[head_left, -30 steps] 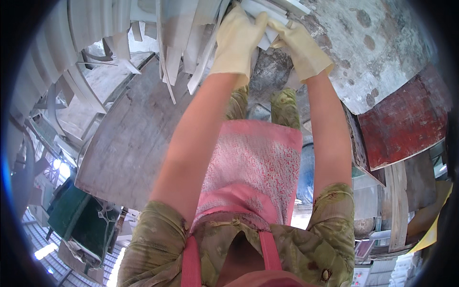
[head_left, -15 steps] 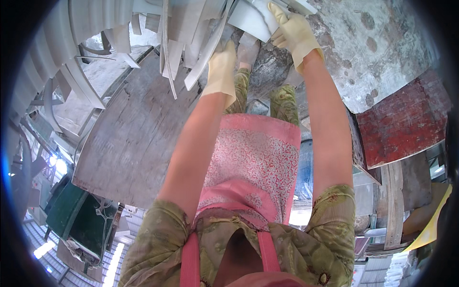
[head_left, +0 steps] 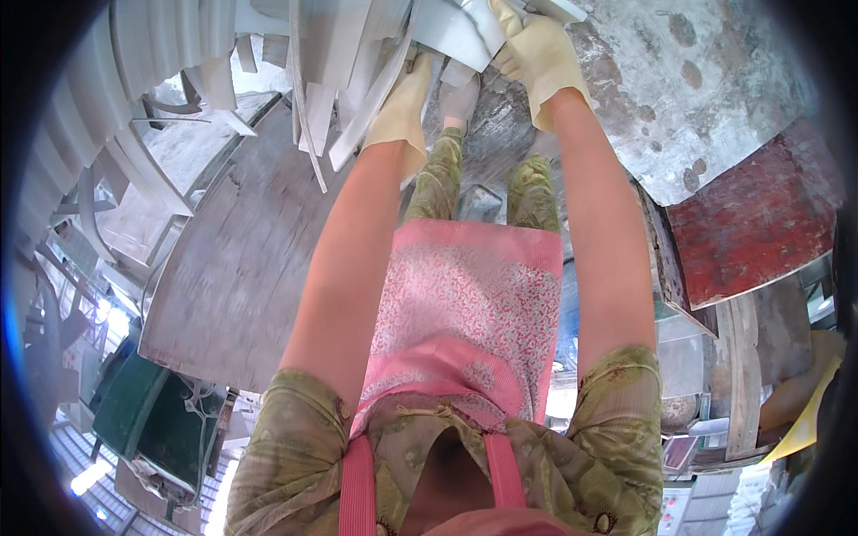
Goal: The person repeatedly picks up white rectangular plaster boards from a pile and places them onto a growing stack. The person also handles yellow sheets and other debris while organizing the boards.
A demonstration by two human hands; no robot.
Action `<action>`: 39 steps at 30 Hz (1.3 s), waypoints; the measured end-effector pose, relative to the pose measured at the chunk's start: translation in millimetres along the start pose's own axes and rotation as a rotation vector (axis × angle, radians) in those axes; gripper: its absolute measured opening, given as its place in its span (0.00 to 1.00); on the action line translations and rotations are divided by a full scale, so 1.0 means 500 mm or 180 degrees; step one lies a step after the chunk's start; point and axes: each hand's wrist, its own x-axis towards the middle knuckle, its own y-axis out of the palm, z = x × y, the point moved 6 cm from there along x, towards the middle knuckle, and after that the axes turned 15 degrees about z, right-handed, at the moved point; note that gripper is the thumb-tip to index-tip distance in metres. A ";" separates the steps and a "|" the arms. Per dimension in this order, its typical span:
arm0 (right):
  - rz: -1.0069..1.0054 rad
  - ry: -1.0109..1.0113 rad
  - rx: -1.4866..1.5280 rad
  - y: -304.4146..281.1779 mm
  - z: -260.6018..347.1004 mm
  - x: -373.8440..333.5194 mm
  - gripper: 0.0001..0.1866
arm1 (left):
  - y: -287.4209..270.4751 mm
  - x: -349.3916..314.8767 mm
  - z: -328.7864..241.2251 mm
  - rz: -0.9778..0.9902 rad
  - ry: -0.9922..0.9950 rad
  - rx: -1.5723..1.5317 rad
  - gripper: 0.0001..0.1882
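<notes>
Both of my hands reach far forward in pale yellow rubber gloves. My right hand (head_left: 539, 64) is closed on the right edge of a white stone slab (head_left: 451, 31) with grey veins, its thumb side on the face. The slab runs out of view at the top. Left of it, my left hand (head_left: 402, 105) is closed near the slab's lower edge, beside long thin pale strips (head_left: 380, 94). Its fingertips are partly hidden, and what they hold cannot be made out.
More pale strips (head_left: 138, 54) are heaped at the upper left. A worn wooden board (head_left: 250, 241) lies left of my legs. On the right are a dusty, stained surface (head_left: 706, 80) and a red board (head_left: 755, 219). A green container (head_left: 165, 420) stands lower left.
Both hands and the slab have shifted slightly up and left in the view. The surroundings have shifted a little too. My right hand keeps its hold on the slab.
</notes>
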 end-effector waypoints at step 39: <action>-0.1026 -0.1741 0.1921 -0.016 -0.014 -0.033 0.21 | 0.018 -0.003 -0.040 -0.0051 -0.0037 -0.0627 0.35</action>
